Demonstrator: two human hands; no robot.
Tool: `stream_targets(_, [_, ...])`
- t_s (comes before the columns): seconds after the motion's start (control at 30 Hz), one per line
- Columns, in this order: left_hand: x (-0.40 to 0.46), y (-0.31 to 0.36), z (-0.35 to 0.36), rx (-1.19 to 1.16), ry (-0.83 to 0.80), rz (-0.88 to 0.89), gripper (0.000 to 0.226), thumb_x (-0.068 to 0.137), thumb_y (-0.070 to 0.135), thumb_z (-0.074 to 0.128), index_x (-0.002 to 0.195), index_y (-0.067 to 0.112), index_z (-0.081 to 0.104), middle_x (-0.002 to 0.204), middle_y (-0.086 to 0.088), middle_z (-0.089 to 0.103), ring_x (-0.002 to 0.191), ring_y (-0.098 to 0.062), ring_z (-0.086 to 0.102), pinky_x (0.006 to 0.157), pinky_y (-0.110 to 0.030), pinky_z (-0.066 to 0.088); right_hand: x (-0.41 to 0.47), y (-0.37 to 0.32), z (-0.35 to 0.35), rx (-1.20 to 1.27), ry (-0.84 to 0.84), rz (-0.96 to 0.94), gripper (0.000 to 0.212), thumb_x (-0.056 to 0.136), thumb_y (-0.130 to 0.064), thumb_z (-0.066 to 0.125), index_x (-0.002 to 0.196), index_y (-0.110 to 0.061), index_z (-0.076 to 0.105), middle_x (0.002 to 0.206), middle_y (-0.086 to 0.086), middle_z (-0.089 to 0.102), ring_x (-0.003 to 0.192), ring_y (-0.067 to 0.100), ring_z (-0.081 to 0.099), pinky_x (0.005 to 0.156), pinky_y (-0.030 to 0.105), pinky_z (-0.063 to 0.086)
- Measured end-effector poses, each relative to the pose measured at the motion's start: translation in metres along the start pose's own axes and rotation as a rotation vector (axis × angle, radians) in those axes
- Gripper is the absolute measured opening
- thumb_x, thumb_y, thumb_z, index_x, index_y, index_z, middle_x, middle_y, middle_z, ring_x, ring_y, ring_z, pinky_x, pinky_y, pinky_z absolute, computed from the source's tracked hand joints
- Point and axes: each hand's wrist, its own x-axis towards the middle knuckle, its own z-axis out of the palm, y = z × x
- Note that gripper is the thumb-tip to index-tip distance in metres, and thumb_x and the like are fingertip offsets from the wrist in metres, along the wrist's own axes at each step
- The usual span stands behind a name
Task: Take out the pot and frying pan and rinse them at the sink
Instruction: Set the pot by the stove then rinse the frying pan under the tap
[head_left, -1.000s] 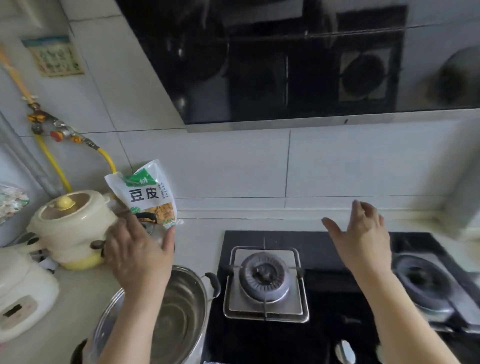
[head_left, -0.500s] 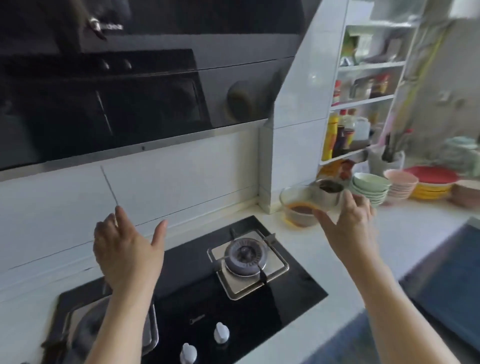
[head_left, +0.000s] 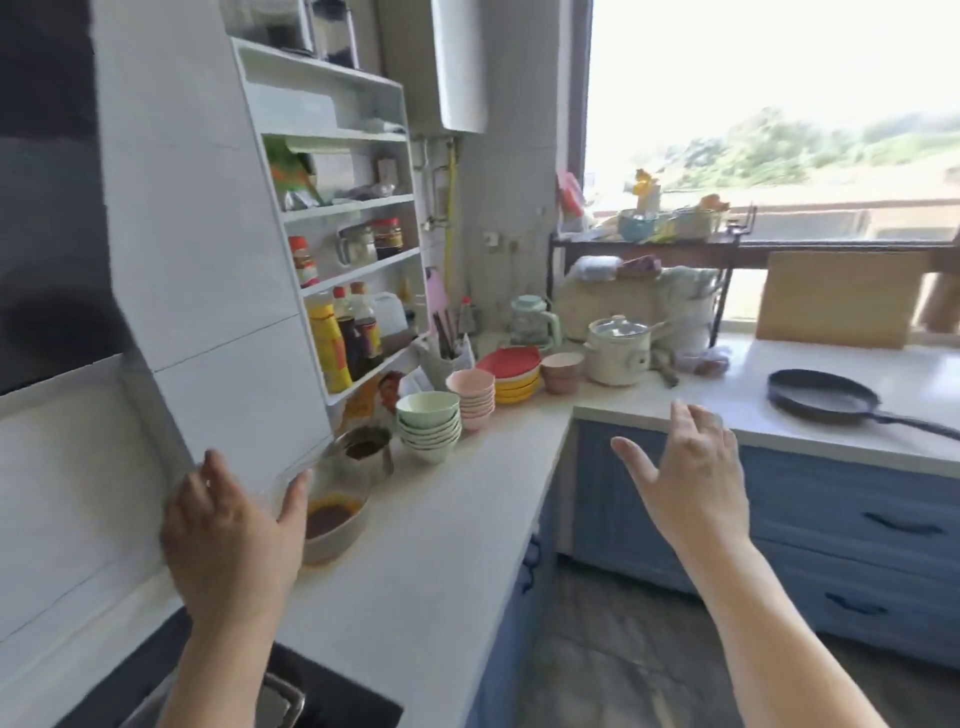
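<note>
Both my hands are up, empty, fingers spread and straight. My left hand (head_left: 234, 540) is at 8 o'clock, back to the camera, thumb out toward a glass bowl of dark sauce (head_left: 332, 525) just beside it; I can't tell if they touch. My right hand (head_left: 685, 483) is at 4 o'clock, in the air over the floor gap, short of the counter edge (head_left: 613, 415).

The frying pan (head_left: 826, 402) lies flat on the far white counter at 3 o'clock, handle running right, well apart from my right hand, with bare counter around it. A small white lidded pot (head_left: 621, 351) sits at 1 o'clock beside stacked pink bowls (head_left: 472, 397), green bowls (head_left: 428, 426) and red and yellow plates (head_left: 511, 374).

The L-shaped countertop (head_left: 457, 519) has a bare run between the sauce bowl and the corner. Blue drawers (head_left: 857, 525) are below right. The stove corner (head_left: 322, 696) is at 7 o'clock. Both forearms reach up from the bottom edge.
</note>
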Motion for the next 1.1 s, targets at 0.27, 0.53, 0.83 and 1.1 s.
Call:
stream_targets(0.27, [0.002, 0.181, 0.106, -0.153, -0.124, 0.240, 0.077, 0.087, 0.051, 0.059, 0.124, -0.015, 0.043, 0.112, -0.040, 0.054, 0.105, -0.053, 0.051, 0.084, -0.060, 0.042, 0.058, 0.147, -0.037, -0.167, 0.149, 0.218, 0.084, 0.087, -0.052, 0.061, 0.144, 0.004, 0.037, 0.142, 0.021, 0.046, 0.134, 0.035, 0.040, 0.112, 0.042, 0.033])
stream_targets(0.53, [-0.032, 0.375, 0.185, -0.299, -0.202, 0.339, 0.086, 0.081, 0.047, 0.066, 0.132, -0.017, 0.039, 0.123, -0.041, 0.051, 0.116, -0.053, 0.046, 0.099, -0.061, 0.036, 0.152, 0.288, -0.078, -0.252, 0.212, 0.296, 0.080, 0.088, -0.047, 0.065, 0.143, 0.005, 0.039, 0.140, 0.023, 0.047, 0.131, 0.036, 0.041, 0.110, 0.042, 0.036])
stream_targets(0.83, [-0.045, 0.540, 0.259, -0.338, -0.253, 0.390, 0.090, 0.083, 0.053, 0.061, 0.137, -0.014, 0.037, 0.129, -0.036, 0.050, 0.124, -0.049, 0.043, 0.106, -0.056, 0.033, 0.251, 0.407, -0.081, -0.275, 0.228, 0.373, 0.080, 0.087, -0.046, 0.066, 0.142, 0.006, 0.040, 0.138, 0.025, 0.048, 0.128, 0.038, 0.043, 0.107, 0.044, 0.039])
stream_targets(1.1, [-0.027, 0.664, 0.360, -0.365, -0.321, 0.418, 0.092, 0.085, 0.055, 0.057, 0.145, -0.009, 0.030, 0.140, -0.031, 0.042, 0.135, -0.045, 0.032, 0.114, -0.052, 0.023, 0.353, 0.490, -0.034, -0.297, 0.230, 0.414, 0.079, 0.086, -0.044, 0.068, 0.141, 0.005, 0.041, 0.137, 0.023, 0.049, 0.126, 0.038, 0.045, 0.105, 0.042, 0.039])
